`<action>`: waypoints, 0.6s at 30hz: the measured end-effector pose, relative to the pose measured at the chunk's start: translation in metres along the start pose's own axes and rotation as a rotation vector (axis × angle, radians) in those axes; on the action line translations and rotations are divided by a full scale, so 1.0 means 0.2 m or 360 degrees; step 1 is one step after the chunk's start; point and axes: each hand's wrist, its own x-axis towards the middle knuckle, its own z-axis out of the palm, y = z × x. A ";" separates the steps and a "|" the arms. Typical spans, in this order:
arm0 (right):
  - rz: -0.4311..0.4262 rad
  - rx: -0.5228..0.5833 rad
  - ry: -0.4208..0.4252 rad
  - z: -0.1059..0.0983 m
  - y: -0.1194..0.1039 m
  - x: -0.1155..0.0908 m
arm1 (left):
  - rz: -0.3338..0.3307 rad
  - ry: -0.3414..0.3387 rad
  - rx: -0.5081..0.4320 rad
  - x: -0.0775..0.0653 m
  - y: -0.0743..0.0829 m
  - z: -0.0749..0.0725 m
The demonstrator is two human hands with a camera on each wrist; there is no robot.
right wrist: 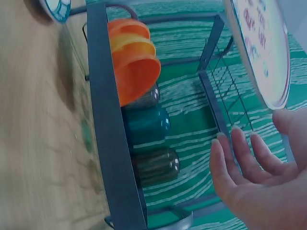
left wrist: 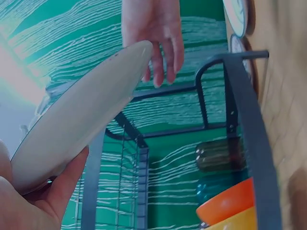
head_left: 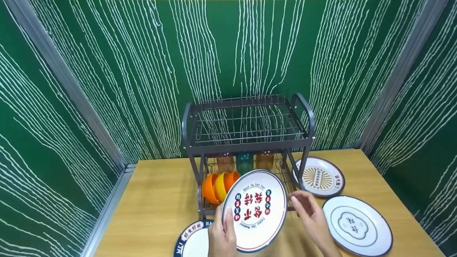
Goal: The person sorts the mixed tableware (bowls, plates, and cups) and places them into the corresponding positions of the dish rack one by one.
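Observation:
My left hand (head_left: pixel 222 233) grips a round white plate (head_left: pixel 257 210) by its left edge, thumb on the printed face and fingers behind. The plate has red and dark characters and a dark blue rim; it is tilted up in front of the dish rack (head_left: pixel 250 145). In the left wrist view its plain underside shows. My right hand (head_left: pixel 312 217) is by the plate's right edge, fingers spread and loosely bent, nothing held. From the right wrist view, the thumb tip (right wrist: pixel 282 117) is right at the plate's rim.
Orange and yellow bowls (head_left: pixel 220 187) stand on the rack's lower tier, before tinted cups, a teal one (head_left: pixel 245 162) in the middle. Two plates lie at right, one behind (head_left: pixel 319 178), one nearer (head_left: pixel 357 225). Another plate (head_left: pixel 196 246) lies front left. Green walls enclose the table.

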 end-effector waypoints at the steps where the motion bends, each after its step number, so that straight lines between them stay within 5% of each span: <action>1: -0.0033 0.0011 0.0016 -0.01 0.00 0.02 | 0.0019 0.0018 0.0018 0.00 0.00 -0.01; 7: -0.0183 -0.0055 0.0126 -0.05 0.03 0.15 | 0.0207 0.0161 0.0088 0.02 0.02 -0.06; 13: -0.0111 -0.0305 0.0173 -0.05 0.04 0.25 | 0.0447 0.0303 0.0113 0.04 0.03 -0.10; 18: -0.0112 -0.0323 0.0128 -0.04 0.06 0.30 | 0.0471 0.0377 0.0145 0.06 0.06 -0.12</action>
